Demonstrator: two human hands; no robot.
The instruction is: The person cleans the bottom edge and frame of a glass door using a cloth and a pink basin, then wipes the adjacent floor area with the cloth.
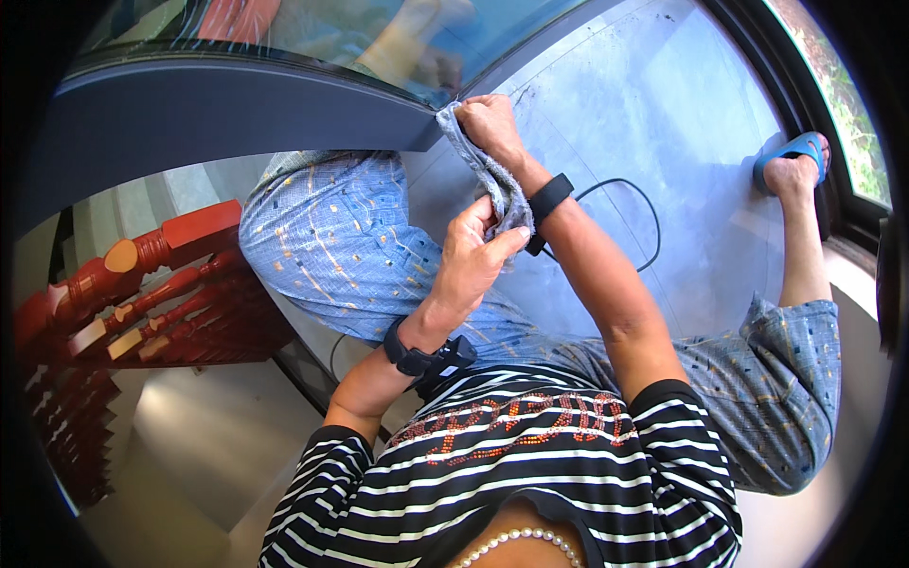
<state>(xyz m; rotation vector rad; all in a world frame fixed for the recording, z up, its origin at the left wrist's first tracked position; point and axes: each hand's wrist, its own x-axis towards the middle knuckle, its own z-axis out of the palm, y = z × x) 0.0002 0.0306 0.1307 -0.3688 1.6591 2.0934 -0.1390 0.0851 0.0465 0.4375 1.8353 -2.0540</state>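
Note:
A grey, fluffy cloth (497, 177) is bunched lengthwise between my two hands. My left hand (472, 248) pinches its lower end between thumb and fingers. My right hand (490, 124) is closed on the upper end, beside the corner of a dark grey frame (248, 106). That frame borders a glass pane (483, 35), in which a bare leg and some reddish cloth show. The cloth's upper end looks close to the frame corner; whether it touches cannot be told. Black straps circle both my wrists.
Red turned-wood balusters of a stair railing (142, 284) stand at the left. A black cable (659, 220) loops over the grey tiled floor (603, 128). My right foot, in a blue sandal (788, 153), rests beside the dark window frame (788, 92). My bent left knee is under the grey frame.

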